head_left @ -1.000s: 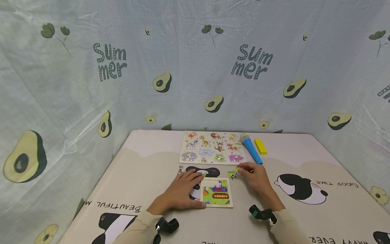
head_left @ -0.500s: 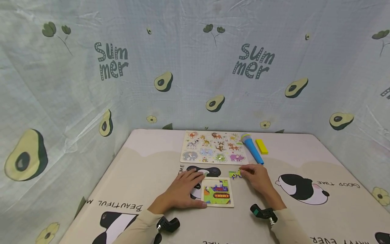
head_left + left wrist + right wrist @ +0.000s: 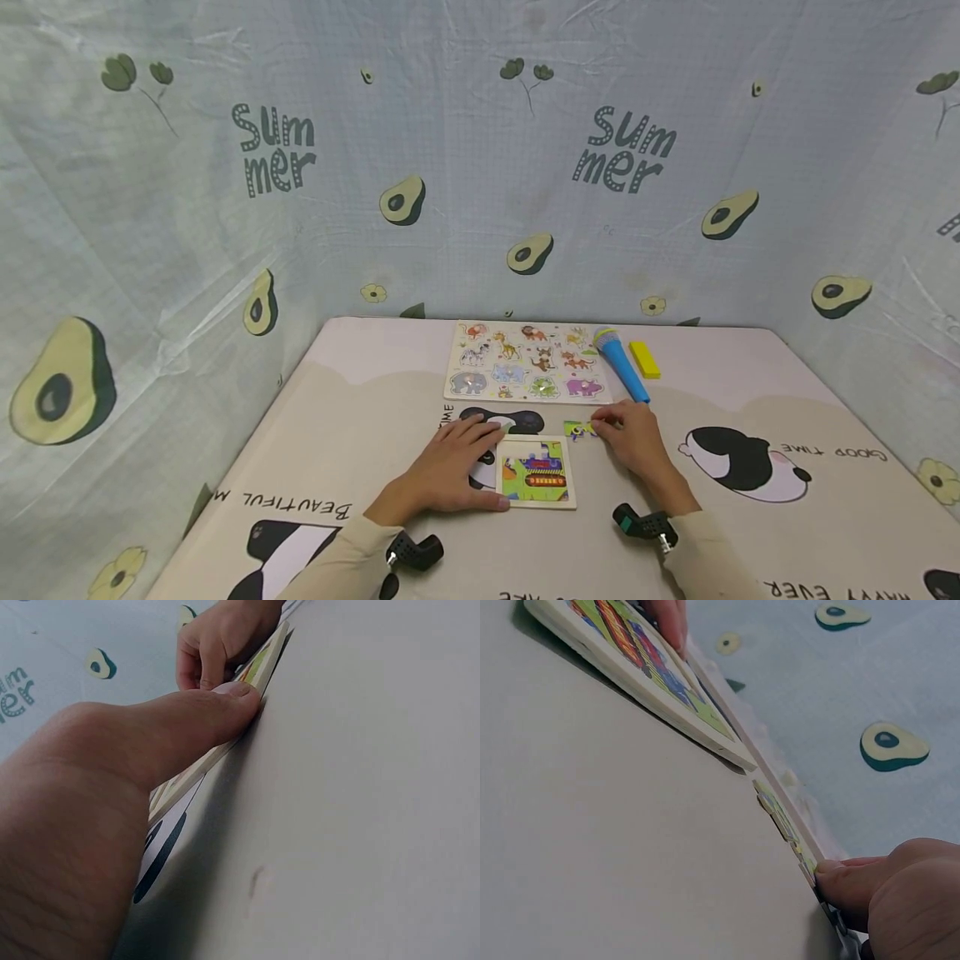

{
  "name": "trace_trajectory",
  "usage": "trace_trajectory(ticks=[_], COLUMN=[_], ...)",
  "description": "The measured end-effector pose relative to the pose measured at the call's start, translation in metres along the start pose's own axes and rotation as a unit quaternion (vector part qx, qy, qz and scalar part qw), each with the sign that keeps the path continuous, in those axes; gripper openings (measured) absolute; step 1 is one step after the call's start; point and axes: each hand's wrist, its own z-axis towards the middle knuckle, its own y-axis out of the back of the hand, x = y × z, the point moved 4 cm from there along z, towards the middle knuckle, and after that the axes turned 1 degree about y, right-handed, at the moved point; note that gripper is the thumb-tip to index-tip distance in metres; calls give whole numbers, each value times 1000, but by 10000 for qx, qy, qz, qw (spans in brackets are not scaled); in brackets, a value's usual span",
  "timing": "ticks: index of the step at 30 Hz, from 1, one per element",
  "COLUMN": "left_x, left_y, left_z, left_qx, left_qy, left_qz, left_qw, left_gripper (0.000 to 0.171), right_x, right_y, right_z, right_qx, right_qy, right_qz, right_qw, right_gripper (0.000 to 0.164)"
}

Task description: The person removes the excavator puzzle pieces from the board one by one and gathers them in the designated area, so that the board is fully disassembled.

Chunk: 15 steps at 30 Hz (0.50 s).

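Two views show loose puzzle pieces point(image 3: 578, 430): head, right wrist.

Pale-blue cloth walls point(image 3: 450, 125) (avocado prints point(image 3: 402, 201), "summer" lettering point(image 3: 276, 150)) behind beige-topped table point(image 3: 360, 417).

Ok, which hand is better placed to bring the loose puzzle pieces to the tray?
Probably the right hand: it's touching the loose pieces, while the left hand, farther away, touches the tray.

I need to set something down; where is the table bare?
Free: table left of the left hand and animal board; table right of the right hand and yellow block. Crowded: the middle, with puzzle tray, puzzle pieces, microphone and animal board.
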Motion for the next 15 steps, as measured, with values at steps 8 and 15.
trace_trajectory(ticks=[8,15], left_x=[0,-1], left_y=[0,0], left_z=[0,0], left_qx=[5,48], left_qy=[3,23], left_qz=[-13,-23], left_qw=[10000,10000], left_gripper=[104,103], right_x=[0,0], right_y=[0,0], right_z=[0,0], right_qx=[-63,-52], right_qy=[31,-53], right_qz=[-85,-66], right_qw=[9999,10000], right_gripper=[4,5])
